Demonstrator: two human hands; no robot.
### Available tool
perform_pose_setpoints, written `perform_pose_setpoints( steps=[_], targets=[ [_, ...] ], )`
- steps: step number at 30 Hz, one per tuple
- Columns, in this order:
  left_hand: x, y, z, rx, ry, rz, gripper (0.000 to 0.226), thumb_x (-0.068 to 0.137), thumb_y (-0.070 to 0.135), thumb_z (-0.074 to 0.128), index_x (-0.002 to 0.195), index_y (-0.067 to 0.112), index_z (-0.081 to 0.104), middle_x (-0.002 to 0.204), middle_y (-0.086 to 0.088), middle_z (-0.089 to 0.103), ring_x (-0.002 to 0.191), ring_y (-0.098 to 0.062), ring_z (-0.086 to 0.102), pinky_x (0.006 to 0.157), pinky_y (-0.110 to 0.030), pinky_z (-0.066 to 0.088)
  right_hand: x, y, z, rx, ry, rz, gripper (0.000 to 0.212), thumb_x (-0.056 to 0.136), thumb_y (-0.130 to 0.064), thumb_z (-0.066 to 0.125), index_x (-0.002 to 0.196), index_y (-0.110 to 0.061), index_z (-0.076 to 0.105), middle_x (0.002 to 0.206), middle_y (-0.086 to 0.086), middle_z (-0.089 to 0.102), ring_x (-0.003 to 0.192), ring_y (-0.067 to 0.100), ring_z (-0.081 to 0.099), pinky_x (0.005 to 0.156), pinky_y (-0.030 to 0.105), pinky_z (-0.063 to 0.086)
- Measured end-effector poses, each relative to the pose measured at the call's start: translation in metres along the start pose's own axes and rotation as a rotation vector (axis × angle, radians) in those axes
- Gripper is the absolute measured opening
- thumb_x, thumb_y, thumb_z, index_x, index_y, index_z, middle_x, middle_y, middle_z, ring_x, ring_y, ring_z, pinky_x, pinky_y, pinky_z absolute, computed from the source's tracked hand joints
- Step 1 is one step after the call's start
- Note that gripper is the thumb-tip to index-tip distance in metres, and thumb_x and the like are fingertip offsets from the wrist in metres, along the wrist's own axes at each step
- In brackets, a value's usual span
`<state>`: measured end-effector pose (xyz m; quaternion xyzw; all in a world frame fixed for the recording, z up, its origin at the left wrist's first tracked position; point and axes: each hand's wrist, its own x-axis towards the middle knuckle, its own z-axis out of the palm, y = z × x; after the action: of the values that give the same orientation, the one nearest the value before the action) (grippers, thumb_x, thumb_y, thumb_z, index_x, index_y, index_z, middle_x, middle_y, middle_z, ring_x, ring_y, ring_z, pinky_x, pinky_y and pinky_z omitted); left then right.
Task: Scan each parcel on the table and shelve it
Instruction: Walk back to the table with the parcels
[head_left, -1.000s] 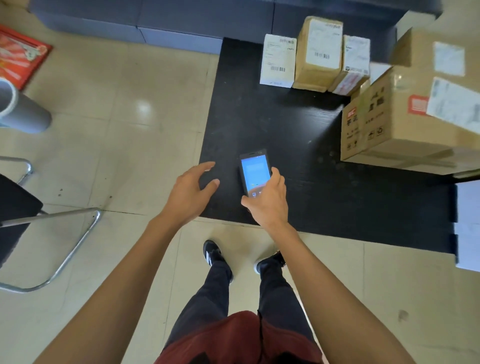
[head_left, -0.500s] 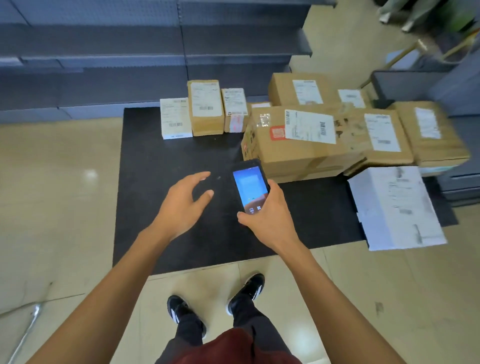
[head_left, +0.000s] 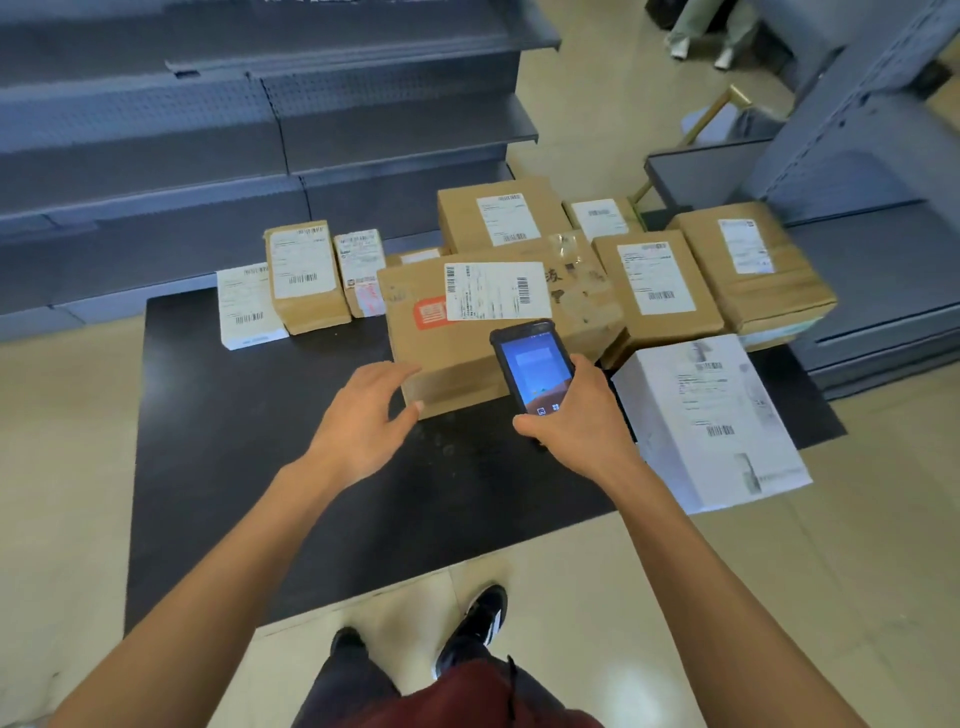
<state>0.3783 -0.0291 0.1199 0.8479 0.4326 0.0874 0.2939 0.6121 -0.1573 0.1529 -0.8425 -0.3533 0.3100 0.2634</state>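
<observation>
Grey metal shelving lines the far side of a tiled floor, and before it stands a low black counter loaded with parcels. At the near middle, the right hand curls its grip round the lower half of a black handheld scanner, thumb at the left edge and fingers wrapped behind, the lit blue screen facing up. Just beside it the left hand is spread wide, fingers straight, holding nothing; its fingertips reach the near left corner of the big brown parcel, though whether they touch it I cannot tell. That parcel carries a long white label and a red sticker on top, and the scanner's top end overlaps its near edge in the view. Nine parcels can be counted plainly on the counter: seven brown cartons and two white ones. To the right of the scanner lies the large white parcel, jutting past the counter's front edge. Behind it sit two labelled brown cartons side by side, and farther back another brown carton with a smaller one to its right. At the left rear stand a small white box, an upright brown carton and a narrow carton in a row. One more low piece peeks out behind the big parcel, too hidden to tell. Dark shoes stand at the counter's near edge.
</observation>
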Motion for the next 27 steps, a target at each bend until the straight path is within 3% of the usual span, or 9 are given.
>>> perform_pose_setpoints(
  steps=[7,12,17,21,27],
  targets=[
    [0.033,0.005,0.014,0.110,-0.028,0.054,0.050,0.099,0.034,0.059,0.148,0.027,0.050,0.160,0.001,0.037,0.153,-0.022,0.018,0.115,-0.055,0.030,0.020,0.010,-0.023,-0.018,0.000,0.038,0.075,0.065,-0.034,0.087,0.126,-0.021,0.046,0.118,0.000,0.054,0.100,0.016,0.059,0.081,0.037,0.059],
    [0.052,0.000,0.022,0.201,-0.060,0.061,0.048,0.098,0.033,0.059,0.145,0.028,0.052,0.162,-0.005,0.031,0.154,-0.028,0.013,0.118,-0.058,0.024,0.027,0.007,-0.029,-0.012,0.003,0.053,0.068,0.070,-0.030,0.087,0.123,-0.023,0.045,0.122,-0.001,0.053,0.101,0.014,0.056,0.086,0.039,0.056],
    [0.053,-0.010,0.026,0.220,-0.037,0.085,0.047,0.096,0.030,0.061,0.143,0.027,0.055,0.159,-0.005,0.036,0.153,-0.028,0.017,0.115,-0.058,0.030,0.034,0.003,-0.030,-0.035,-0.026,0.092,0.083,0.068,-0.034,0.087,0.136,-0.017,0.042,0.123,0.004,0.054,0.105,0.021,0.057,0.076,0.031,0.052],
    [0.051,-0.012,0.028,0.237,-0.020,0.099,0.047,0.094,0.028,0.063,0.140,0.028,0.055,0.157,-0.004,0.038,0.152,-0.027,0.020,0.112,-0.058,0.034,0.034,0.003,-0.027,-0.050,-0.032,0.096,0.081,0.069,-0.034,0.086,0.135,-0.018,0.042,0.121,0.004,0.054,0.104,0.020,0.057,0.068,0.025,0.048],
    [0.051,-0.012,0.026,0.231,-0.009,0.103,0.046,0.092,0.025,0.066,0.137,0.028,0.057,0.155,-0.004,0.040,0.151,-0.027,0.023,0.108,-0.058,0.038,0.031,0.000,-0.026,-0.044,-0.019,0.103,0.078,0.069,-0.033,0.087,0.133,-0.018,0.044,0.121,0.005,0.054,0.105,0.020,0.057,0.069,0.024,0.049]
  ],
)
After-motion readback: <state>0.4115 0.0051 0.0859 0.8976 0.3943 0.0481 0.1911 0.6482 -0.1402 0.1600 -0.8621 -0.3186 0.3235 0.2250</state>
